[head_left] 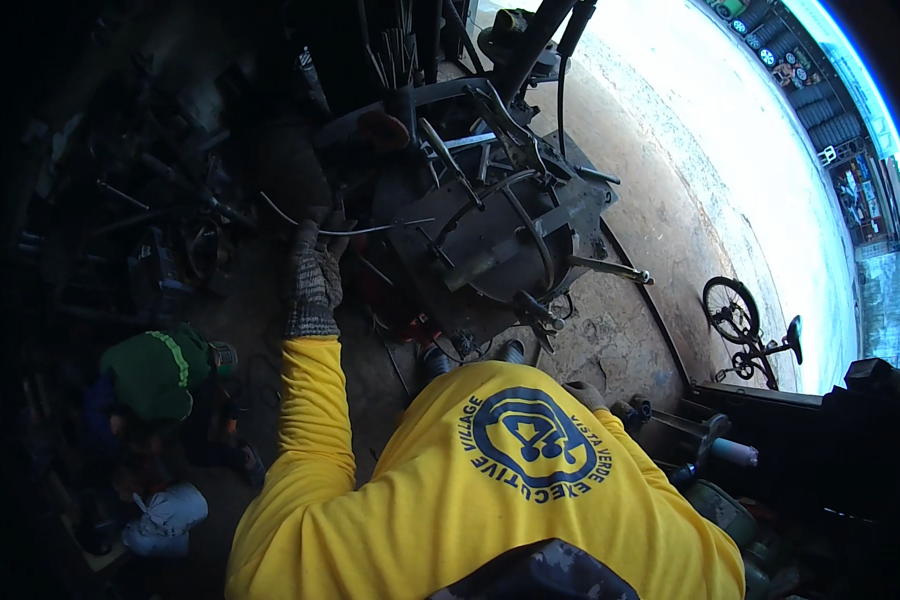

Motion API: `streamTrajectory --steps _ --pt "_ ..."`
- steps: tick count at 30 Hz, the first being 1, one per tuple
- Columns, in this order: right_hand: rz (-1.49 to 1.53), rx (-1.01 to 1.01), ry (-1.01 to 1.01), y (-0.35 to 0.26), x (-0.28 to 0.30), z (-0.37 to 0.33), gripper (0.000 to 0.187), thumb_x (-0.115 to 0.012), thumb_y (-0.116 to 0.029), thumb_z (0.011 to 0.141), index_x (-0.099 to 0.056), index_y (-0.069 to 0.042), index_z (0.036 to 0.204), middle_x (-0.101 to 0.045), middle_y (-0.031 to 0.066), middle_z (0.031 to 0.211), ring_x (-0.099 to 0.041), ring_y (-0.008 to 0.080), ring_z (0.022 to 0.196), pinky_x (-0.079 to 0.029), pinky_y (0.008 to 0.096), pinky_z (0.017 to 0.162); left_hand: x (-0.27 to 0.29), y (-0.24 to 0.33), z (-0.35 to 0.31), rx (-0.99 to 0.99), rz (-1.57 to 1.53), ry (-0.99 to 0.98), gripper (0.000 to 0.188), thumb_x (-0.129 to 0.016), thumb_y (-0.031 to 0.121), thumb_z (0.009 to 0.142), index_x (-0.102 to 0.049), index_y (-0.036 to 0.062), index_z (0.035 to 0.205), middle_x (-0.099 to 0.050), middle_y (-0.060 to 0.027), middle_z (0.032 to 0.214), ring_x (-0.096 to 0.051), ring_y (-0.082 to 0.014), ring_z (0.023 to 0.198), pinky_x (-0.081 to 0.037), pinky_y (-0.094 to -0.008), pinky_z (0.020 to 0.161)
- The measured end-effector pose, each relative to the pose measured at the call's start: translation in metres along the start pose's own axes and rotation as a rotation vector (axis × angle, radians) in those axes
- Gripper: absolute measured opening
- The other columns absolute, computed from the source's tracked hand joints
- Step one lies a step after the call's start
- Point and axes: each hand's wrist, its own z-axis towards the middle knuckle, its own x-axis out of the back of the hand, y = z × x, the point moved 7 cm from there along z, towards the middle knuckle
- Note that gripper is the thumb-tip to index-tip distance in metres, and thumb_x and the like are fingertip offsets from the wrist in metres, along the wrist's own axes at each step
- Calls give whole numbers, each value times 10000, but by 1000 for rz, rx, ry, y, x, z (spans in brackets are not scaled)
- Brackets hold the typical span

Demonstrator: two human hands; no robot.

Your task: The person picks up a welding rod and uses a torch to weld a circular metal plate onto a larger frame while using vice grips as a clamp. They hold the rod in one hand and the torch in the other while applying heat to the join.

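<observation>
My left hand (315, 280), in a grey knitted glove, reaches forward at the left of the workbench. Its fingers are closed around a thin, bent metal rod (370, 230), whose ends stick out on both sides of the hand. The right end of the rod reaches over the edge of the dark metal worktable (450, 270). On that table a curved metal band (530, 235) stands among flat bars and clamps. Low beside my body at the right, my right hand (585, 394) shows only as a bit of glove; its fingers are hidden.
A person in a green shirt (155, 375) crouches at the left, near dark piled metal parts. Upright rods (395, 60) stand at the table's far side. A bar (610, 268) juts from its right. Farther right is a bicycle (750, 335); cylindrical parts (705, 445) lie nearer me.
</observation>
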Motion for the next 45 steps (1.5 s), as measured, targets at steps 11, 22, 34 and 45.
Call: streamTrajectory --steps 11,22,34,45 --pt "-8 -23 -2 6 3 -9 460 -674 -365 942 -750 -17 1234 -789 151 1091 -756 257 975 -582 369 840 -13 -37 28 71 -144 63 280 -547 186 1071 -598 -9 1266 -640 -217 1326 -600 -370 1302 -493 -600 1159" --pt "119 -36 39 16 3 -3 481 -668 -356 940 -735 15 1239 -784 173 1098 -753 283 988 -575 386 866 -65 -89 52 174 -288 135 295 -525 102 1029 -620 13 1294 -654 -208 1357 -643 -359 1267 -510 -540 1156" --pt "30 -35 21 14 -8 -15 484 -685 -371 934 -742 3 1235 -779 176 1130 -745 289 1027 -568 384 902 -79 -128 79 378 -373 164 350 -504 109 1015 -638 8 1321 -699 -193 1303 -671 -358 1228 -519 -513 1134" --pt "64 -60 48 45 -6 2 496 -674 -394 937 -742 2 1228 -781 182 1108 -751 281 987 -571 380 877 -94 -174 117 520 -150 127 330 -576 148 1022 -668 15 1310 -708 -165 1268 -685 -301 1173 -546 -437 1063"
